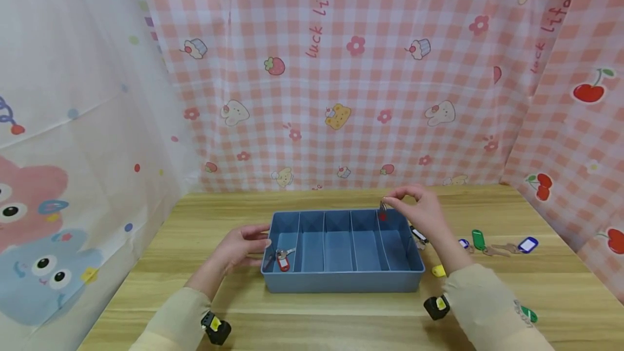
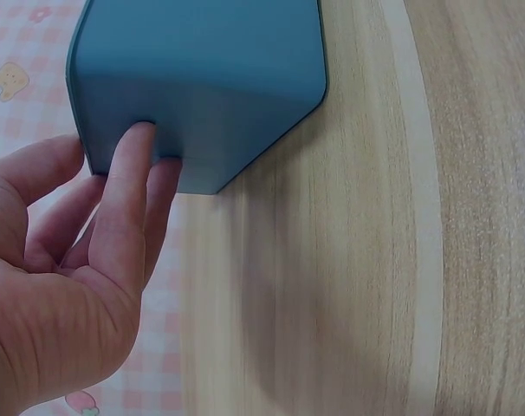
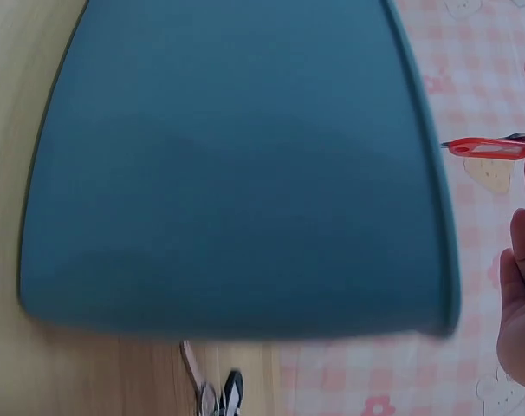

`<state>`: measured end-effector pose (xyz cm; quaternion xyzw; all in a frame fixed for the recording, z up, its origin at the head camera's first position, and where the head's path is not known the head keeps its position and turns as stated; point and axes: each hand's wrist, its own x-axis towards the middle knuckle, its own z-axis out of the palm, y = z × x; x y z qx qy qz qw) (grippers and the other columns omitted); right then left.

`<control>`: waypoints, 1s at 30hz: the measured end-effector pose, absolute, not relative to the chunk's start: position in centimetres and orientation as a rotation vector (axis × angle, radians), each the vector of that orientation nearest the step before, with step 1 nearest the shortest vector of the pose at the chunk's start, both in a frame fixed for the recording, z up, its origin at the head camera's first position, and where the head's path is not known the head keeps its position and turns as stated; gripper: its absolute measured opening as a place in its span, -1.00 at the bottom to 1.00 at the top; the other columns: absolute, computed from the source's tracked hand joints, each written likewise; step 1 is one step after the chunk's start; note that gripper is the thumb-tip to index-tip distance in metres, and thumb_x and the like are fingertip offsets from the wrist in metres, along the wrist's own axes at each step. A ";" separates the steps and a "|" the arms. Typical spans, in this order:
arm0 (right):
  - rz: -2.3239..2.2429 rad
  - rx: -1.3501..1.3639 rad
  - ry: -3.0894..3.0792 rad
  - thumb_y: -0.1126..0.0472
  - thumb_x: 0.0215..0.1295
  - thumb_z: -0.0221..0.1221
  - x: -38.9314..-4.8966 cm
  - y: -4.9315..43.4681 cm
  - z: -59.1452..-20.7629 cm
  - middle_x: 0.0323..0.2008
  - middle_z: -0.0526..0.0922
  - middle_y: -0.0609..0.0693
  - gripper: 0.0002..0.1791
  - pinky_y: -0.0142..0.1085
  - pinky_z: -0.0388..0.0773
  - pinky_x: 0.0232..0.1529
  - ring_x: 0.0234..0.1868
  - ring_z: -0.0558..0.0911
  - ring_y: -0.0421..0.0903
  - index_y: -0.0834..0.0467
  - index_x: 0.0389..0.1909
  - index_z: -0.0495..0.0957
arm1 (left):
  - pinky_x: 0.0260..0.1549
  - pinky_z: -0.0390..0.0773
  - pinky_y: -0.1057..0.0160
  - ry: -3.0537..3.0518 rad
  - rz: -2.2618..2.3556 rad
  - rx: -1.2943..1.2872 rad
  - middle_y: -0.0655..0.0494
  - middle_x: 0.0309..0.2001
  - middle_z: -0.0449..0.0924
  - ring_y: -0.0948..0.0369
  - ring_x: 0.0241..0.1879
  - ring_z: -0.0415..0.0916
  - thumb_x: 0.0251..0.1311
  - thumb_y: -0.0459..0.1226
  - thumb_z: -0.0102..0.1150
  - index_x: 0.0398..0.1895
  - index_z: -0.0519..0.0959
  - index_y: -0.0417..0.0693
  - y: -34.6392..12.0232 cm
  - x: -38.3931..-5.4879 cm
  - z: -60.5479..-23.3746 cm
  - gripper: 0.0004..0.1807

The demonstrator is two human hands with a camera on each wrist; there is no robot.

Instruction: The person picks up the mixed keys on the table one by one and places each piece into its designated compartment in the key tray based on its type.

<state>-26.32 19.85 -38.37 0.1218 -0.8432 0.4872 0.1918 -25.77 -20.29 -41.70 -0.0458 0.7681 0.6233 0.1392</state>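
Observation:
At the left end of the blue compartment box [image 1: 341, 281], my left hand [image 1: 240, 246] rests its fairly straight fingers against the outer wall. In the left wrist view, several fingertips [image 2: 139, 139] touch that wall. Over the back of the rightmost compartment, my right hand [image 1: 420, 211] pinches the ring of a key with a red key tag [image 1: 383, 216]. The red tag [image 3: 490, 148] hangs beyond the box rim in the right wrist view. Inside the leftmost compartment lies another red-tagged key [image 1: 283, 261].
Right of the box lie several tagged keys, including a green tag [image 1: 478, 239], a blue tag [image 1: 528, 245], a yellow tag [image 1: 438, 271] and a black tag [image 1: 418, 234]. Another green tag [image 1: 529, 314] lies by the right sleeve. A checked cloth [image 1: 302, 145] hangs behind the wooden table [image 1: 195, 221].

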 end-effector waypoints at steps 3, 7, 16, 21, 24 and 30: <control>1.407 0.359 -2.357 0.10 0.27 0.36 -26.5 19.1 -38.4 -0.21 0.69 0.10 -0.78 0.05 0.37 0.10 -0.08 0.51 0.01 0.21 -0.30 0.72 | -0.22 0.69 -0.04 2.216 1.805 -0.124 -0.35 0.23 0.43 0.02 -0.05 0.60 0.29 -0.43 0.22 0.37 0.40 -0.25 -20.3 -25.8 -41.8 -0.44; 1.444 0.389 -2.336 0.14 0.27 0.36 -26.7 18.1 -38.5 -0.23 0.69 0.09 -0.80 -0.02 0.38 0.08 -0.12 0.52 -0.02 0.22 -0.31 0.72 | -0.22 0.69 -0.05 2.209 1.810 -0.096 -0.36 0.25 0.40 0.02 -0.03 0.60 0.29 -0.43 0.22 0.38 0.37 -0.28 -20.4 -25.8 -41.8 -0.43; 1.532 0.486 -2.285 0.20 0.25 0.37 -26.9 15.8 -38.5 -0.30 0.72 0.04 -0.87 -0.07 0.41 0.02 -0.18 0.52 -0.06 0.21 -0.34 0.74 | -0.21 0.69 -0.05 2.185 1.827 -0.063 -0.35 0.27 0.39 0.05 -0.03 0.59 0.30 -0.42 0.22 0.38 0.36 -0.30 -20.4 -25.8 -41.9 -0.42; 1.561 0.518 -2.276 0.18 0.25 0.37 -26.9 14.6 -38.6 -0.30 0.72 0.03 -0.87 -0.05 0.43 -0.02 -0.19 0.54 -0.04 0.19 -0.33 0.74 | -0.20 0.68 -0.05 2.186 1.820 -0.063 -0.35 0.28 0.39 0.05 -0.01 0.58 0.31 -0.42 0.21 0.39 0.34 -0.30 -20.4 -25.8 -41.9 -0.42; 1.558 0.525 -2.281 0.18 0.24 0.38 -26.9 13.8 -38.5 -0.29 0.71 0.00 -0.88 -0.06 0.45 -0.06 -0.19 0.55 -0.04 0.16 -0.33 0.74 | -0.21 0.69 -0.05 2.190 1.819 -0.077 -0.34 0.26 0.41 0.05 -0.01 0.58 0.31 -0.42 0.21 0.38 0.36 -0.29 -20.4 -25.8 -41.8 -0.43; 1.600 0.514 -2.289 0.17 0.24 0.38 -26.8 12.3 -38.2 -0.27 0.71 -0.03 -0.90 -0.01 0.46 -0.02 -0.16 0.54 -0.05 0.13 -0.33 0.74 | -0.21 0.69 -0.05 2.199 1.804 -0.072 -0.37 0.25 0.40 0.03 -0.03 0.59 0.31 -0.41 0.22 0.38 0.35 -0.30 -20.4 -25.6 -41.7 -0.42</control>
